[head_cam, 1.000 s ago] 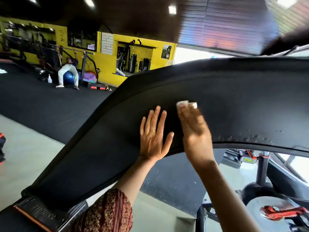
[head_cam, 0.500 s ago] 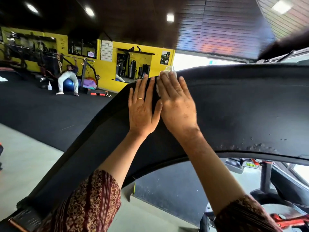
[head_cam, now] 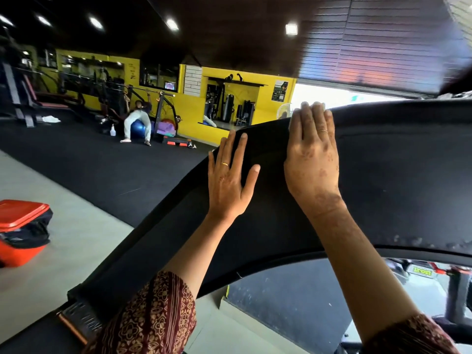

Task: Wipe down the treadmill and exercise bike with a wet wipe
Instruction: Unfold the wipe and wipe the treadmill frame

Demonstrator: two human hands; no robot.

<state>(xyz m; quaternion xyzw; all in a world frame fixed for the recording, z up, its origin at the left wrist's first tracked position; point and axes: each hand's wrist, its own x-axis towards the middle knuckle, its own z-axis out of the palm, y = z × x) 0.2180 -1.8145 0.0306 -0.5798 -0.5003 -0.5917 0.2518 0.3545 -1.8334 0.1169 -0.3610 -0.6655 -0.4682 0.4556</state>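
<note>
The treadmill's black belt (head_cam: 396, 180) arches across the view from lower left to right. My left hand (head_cam: 229, 180) lies flat on it with fingers spread, near the belt's left edge. Just to the right, my right hand (head_cam: 313, 159) presses flat on the belt with straight fingers reaching its far edge. The wet wipe sits under that palm and is hidden. White specks (head_cam: 434, 242) dot the belt's near edge at the right.
A red bin (head_cam: 23, 231) with a black liner stands on the floor at left. Far back, a person (head_cam: 138, 118) sits on a blue ball beside a spray bottle (head_cam: 112, 130). Black and red machine parts (head_cam: 457, 290) show below the belt at lower right.
Both hands have slid away from me along the belt, the right one up to the far edge. The wipe, seen at the fingertips earlier, is now covered by the right hand.
</note>
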